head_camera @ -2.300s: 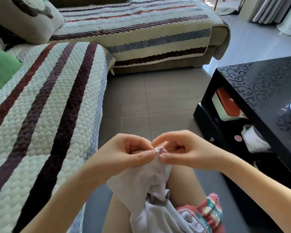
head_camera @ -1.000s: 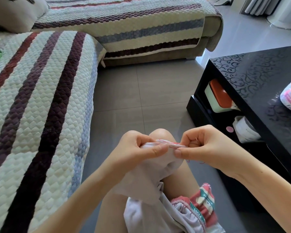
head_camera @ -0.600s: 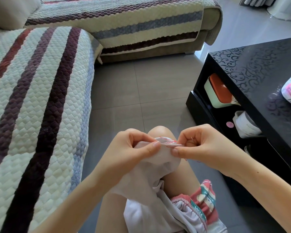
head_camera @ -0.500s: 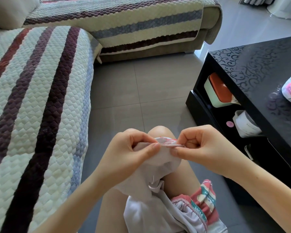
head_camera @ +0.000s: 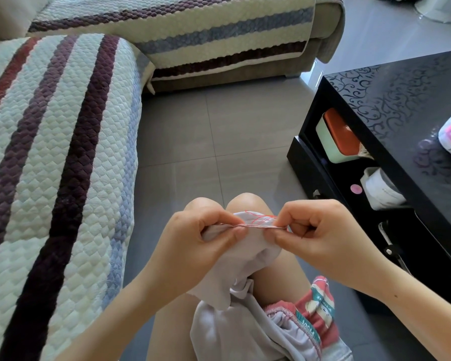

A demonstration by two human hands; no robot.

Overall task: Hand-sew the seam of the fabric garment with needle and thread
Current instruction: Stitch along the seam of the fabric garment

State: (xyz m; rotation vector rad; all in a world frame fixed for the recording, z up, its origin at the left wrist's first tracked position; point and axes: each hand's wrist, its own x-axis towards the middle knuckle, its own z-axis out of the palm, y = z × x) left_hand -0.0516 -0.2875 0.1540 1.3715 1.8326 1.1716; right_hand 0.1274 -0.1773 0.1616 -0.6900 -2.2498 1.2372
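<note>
Hands wider since start: L hand (head_camera: 193,246), R hand (head_camera: 323,238) pinch garment (head_camera: 261,250) seam taut. Black table (head_camera: 401,113) edge close R, floor (head_camera: 245,131) open ahead; shorts (head_camera: 320,306) lettering unreadable.

A sofa (head_camera: 50,152) in a striped quilted cover is wrapping round from nine to twelve o'clock, grey floor tiles (head_camera: 219,131) are lying in the middle, and a glossy black scroll-patterned worktop (head_camera: 401,105) is catching daylight at three o'clock.

The garment (head_camera: 232,321) lies on the lap at 6 o'clock; the left hand (head_camera: 190,246) pinches its upper edge at the 9 o'clock end, the right hand (head_camera: 320,238) at the 3 o'clock end; the sofa (head_camera: 50,178) runs from 9 to 12 o'clock; the table (head_camera: 401,100) stands at 3 o'clock, a box (head_camera: 336,136) on its lower shelf.
</note>
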